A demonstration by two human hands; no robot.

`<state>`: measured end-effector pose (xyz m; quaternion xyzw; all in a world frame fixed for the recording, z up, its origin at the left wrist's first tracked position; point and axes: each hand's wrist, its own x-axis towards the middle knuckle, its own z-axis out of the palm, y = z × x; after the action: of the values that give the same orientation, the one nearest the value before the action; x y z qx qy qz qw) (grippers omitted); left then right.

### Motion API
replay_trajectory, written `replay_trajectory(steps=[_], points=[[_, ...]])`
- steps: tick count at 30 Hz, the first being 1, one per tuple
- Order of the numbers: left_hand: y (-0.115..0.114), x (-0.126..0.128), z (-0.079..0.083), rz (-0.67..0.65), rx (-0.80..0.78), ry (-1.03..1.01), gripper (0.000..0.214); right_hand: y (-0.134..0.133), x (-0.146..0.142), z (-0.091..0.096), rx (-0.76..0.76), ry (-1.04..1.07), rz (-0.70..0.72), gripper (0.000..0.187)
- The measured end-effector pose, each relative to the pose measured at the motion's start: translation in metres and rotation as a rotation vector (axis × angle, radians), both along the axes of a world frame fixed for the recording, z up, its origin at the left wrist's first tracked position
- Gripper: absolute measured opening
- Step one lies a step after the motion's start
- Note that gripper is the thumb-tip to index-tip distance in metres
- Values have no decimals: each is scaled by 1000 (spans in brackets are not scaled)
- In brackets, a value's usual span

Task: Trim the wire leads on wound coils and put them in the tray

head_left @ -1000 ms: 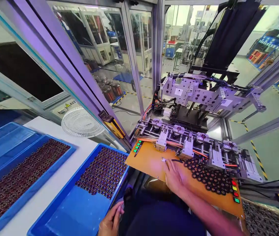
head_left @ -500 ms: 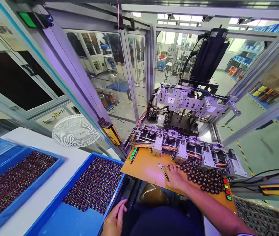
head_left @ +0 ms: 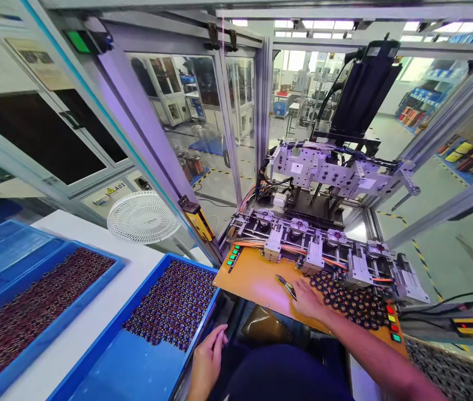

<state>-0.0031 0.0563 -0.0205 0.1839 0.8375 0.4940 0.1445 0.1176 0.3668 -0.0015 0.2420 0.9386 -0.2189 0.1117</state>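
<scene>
My right hand [head_left: 308,298] rests on the orange work board [head_left: 253,275] and is closed on a small pair of tweezers [head_left: 286,285] whose tip points up and left. Just to its right lies a cluster of small dark round coil parts [head_left: 351,301]. Behind them stands a machine fixture [head_left: 324,248] with several round stations in a row. My left hand [head_left: 208,362] sits low at the edge of the near blue tray [head_left: 144,367], fingers loosely curled, nothing visible in it.
Two blue trays hold several rows of small coils: the near tray and another at far left [head_left: 31,301]. A white fan [head_left: 142,217] stands behind them. Green buttons [head_left: 233,256] and red-yellow-green buttons [head_left: 393,324] flank the board. Aluminium frame and glass panels enclose the machine.
My right hand took up the tweezers from the board and lifted their tip. The left hand shifted slightly right along the tray edge. The camera tilted up.
</scene>
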Motion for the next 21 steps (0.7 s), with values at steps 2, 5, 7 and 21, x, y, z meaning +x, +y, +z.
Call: replay_trajectory(steps=[2, 5, 7, 21], points=[[0, 0, -1, 8, 8, 2, 59, -3, -5, 16, -68, 68, 26, 28], [1, 0, 0, 16, 12, 3, 61, -6, -22, 58, -172, 205, 131, 25], [2, 1, 2, 14, 10, 1, 62, -5, -37, 97, -231, 321, 233, 38], [-3, 9, 14, 43, 0, 4, 58, -1, -109, 251, -93, 594, 665, 71]])
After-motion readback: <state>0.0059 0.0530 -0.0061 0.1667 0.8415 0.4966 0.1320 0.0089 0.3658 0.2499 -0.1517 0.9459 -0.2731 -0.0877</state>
